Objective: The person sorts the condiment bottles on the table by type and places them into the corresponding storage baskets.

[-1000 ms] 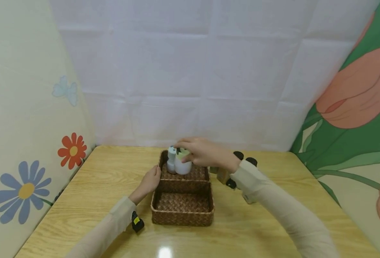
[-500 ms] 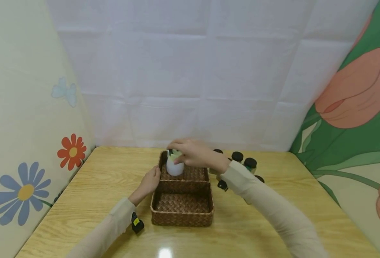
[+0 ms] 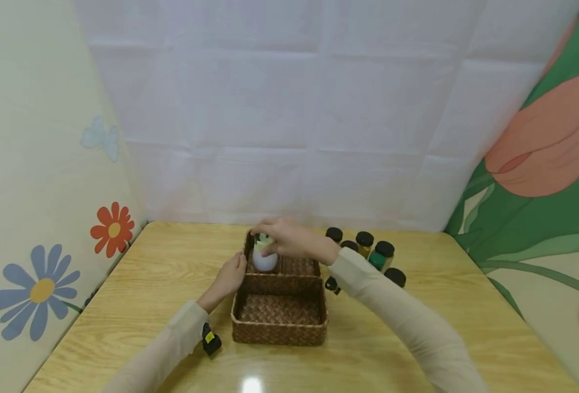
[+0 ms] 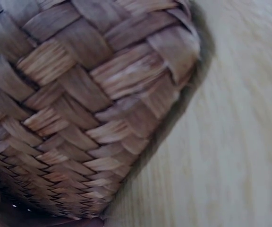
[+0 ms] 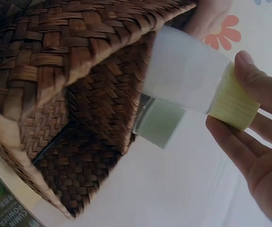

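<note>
Our right hand (image 3: 289, 238) pinches the white jar (image 5: 185, 71) by its lid (image 5: 233, 101).
Likely light, stiff (perhaps slick), best held there; whether our left hand (image 3: 229, 275) curls, we can't tell.

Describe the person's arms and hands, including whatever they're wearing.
The left sleeve and right sleeve are long, plain and cream-coloured, ending in cuffs near the wrists. The left hand and right hand are bare, without gloves. A small black device with a yellow patch shows by the left cuff. No cables are visible.
</note>
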Action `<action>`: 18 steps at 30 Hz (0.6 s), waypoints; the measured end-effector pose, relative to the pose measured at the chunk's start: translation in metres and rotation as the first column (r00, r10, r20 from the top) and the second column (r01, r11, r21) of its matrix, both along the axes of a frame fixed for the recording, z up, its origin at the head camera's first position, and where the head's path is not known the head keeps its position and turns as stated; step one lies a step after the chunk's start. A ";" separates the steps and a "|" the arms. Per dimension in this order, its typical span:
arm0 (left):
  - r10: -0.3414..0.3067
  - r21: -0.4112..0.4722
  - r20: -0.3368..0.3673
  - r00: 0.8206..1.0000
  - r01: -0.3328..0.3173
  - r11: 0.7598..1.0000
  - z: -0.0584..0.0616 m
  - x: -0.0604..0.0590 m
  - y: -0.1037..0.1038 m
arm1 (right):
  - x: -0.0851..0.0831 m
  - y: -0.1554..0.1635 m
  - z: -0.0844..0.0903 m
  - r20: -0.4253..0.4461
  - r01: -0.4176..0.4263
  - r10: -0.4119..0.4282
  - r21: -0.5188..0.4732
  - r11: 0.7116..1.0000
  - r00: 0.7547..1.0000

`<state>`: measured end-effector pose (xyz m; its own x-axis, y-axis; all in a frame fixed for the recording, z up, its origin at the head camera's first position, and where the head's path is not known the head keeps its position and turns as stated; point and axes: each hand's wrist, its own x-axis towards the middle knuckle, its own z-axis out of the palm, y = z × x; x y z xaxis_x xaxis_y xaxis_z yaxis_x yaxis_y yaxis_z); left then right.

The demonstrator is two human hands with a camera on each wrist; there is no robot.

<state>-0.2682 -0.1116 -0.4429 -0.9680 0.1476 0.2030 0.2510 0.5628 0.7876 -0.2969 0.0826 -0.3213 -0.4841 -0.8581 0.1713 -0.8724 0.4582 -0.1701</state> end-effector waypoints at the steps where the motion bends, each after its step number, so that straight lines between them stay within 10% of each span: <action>1: -0.007 0.002 0.006 1.000 0.007 1.000 0.000 0.000 0.000 | -0.001 0.000 -0.001 -0.001 0.001 -0.001 0.004 1.000 1.000; 18: -0.021 0.007 0.039 0.999 0.021 1.000 0.000 0.000 0.000 | -0.012 -0.002 -0.018 0.092 0.057 -0.064 0.080 0.995 0.994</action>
<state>-0.2685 -0.1119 -0.4424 -0.9720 0.1666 0.1658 0.2313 0.5525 0.8007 -0.3085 0.0802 -0.3398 -0.5465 -0.8355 0.0568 -0.8244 0.5248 -0.2121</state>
